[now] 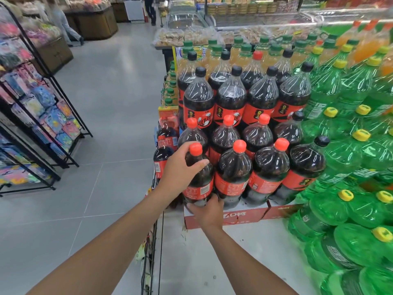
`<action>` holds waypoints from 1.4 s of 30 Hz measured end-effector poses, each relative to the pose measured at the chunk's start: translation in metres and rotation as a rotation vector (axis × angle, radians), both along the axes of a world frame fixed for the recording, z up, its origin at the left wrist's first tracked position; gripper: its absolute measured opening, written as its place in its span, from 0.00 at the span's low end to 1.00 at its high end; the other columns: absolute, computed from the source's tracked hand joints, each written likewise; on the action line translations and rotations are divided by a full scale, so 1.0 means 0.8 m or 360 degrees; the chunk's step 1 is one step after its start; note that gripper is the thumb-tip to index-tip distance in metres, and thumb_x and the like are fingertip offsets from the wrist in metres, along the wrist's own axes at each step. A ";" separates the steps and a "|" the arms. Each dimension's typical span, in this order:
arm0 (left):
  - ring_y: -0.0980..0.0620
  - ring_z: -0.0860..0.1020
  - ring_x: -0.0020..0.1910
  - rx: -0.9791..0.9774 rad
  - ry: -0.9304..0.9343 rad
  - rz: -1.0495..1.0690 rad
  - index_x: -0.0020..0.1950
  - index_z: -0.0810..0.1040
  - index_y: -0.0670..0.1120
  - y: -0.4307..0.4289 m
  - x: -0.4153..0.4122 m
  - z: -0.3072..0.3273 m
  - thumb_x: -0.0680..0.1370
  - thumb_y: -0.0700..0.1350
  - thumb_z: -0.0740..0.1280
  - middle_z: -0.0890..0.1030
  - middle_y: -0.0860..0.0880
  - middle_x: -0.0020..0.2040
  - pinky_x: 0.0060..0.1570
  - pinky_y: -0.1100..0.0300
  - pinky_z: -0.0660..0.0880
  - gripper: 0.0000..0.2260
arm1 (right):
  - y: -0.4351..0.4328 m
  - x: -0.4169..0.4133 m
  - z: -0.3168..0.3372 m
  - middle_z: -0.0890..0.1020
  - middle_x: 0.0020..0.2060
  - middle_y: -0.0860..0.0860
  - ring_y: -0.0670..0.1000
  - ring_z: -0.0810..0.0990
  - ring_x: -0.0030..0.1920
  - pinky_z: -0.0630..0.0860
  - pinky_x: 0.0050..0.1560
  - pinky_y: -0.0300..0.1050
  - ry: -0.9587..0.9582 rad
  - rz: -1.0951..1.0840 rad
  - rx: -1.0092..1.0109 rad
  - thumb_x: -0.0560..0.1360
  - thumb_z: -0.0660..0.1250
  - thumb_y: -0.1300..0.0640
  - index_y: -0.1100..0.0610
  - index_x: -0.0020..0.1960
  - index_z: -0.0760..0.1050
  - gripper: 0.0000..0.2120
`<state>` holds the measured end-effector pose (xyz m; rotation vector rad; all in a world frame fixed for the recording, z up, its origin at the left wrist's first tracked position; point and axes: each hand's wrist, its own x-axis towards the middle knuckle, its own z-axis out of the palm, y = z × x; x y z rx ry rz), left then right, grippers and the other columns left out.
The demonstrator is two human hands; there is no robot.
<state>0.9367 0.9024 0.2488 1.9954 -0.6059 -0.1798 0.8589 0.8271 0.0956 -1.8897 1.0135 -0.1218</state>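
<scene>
The bottle (200,182) of cola stands at the front left corner of the block of cola bottles (265,167), between the two hands. The left hand (180,167) comes from the left and grips the shoulder just under the red cap (195,149). Its thumb lies across the front and the other fingers curl round the back. The right hand (207,209) is lower and holds the base from the front, with its fingers curled round the bottom part.

The bottle's base is at the front edge of a red carton (240,216), which carries the whole front row. On its right side the bottle touches the next cola bottle, and another one with a red cap stands close behind it. Green bottles (340,156) fill the space further right. To the left and toward the person there is open room: the grey floor (106,103) of the aisle is wide, and the rack (42,103) stands well apart on the far side.

The bottle is about upright. Its long axis runs vertically, the cap points up, and the red label faces the person.
</scene>
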 end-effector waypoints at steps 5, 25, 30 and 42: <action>0.57 0.76 0.66 0.0113 -0.0118 -0.0103 0.75 0.71 0.55 0.013 -0.004 0.014 0.77 0.50 0.76 0.78 0.57 0.68 0.67 0.59 0.72 0.28 | -0.017 -0.019 0.028 0.83 0.48 0.50 0.54 0.80 0.47 0.75 0.46 0.46 0.0037 0.0148 -0.0102 0.67 0.79 0.41 0.57 0.53 0.78 0.25; 0.46 0.57 0.83 -0.0013 -0.1144 -0.0897 0.80 0.67 0.46 -0.072 -0.222 0.060 0.75 0.57 0.76 0.66 0.47 0.81 0.81 0.46 0.57 0.38 | -0.122 -0.411 0.200 0.63 0.80 0.54 0.56 0.60 0.80 0.60 0.78 0.57 0.0269 -0.0547 -0.1284 0.75 0.53 0.25 0.51 0.80 0.62 0.43; 0.42 0.61 0.81 -0.0020 -0.1141 -0.1181 0.79 0.68 0.46 -0.144 -0.355 0.028 0.75 0.63 0.73 0.68 0.44 0.80 0.79 0.42 0.61 0.38 | -0.144 -0.556 0.205 0.58 0.82 0.51 0.54 0.56 0.81 0.57 0.80 0.57 0.0439 -0.0744 -0.1257 0.75 0.50 0.23 0.49 0.82 0.57 0.44; 0.50 0.61 0.81 0.0040 -0.0747 -0.1697 0.79 0.68 0.53 -0.282 -0.716 -0.045 0.75 0.71 0.61 0.66 0.53 0.81 0.79 0.52 0.57 0.37 | -0.195 -0.922 0.179 0.57 0.82 0.47 0.50 0.53 0.81 0.52 0.81 0.55 0.0593 -0.1082 -0.1096 0.72 0.44 0.23 0.45 0.81 0.58 0.44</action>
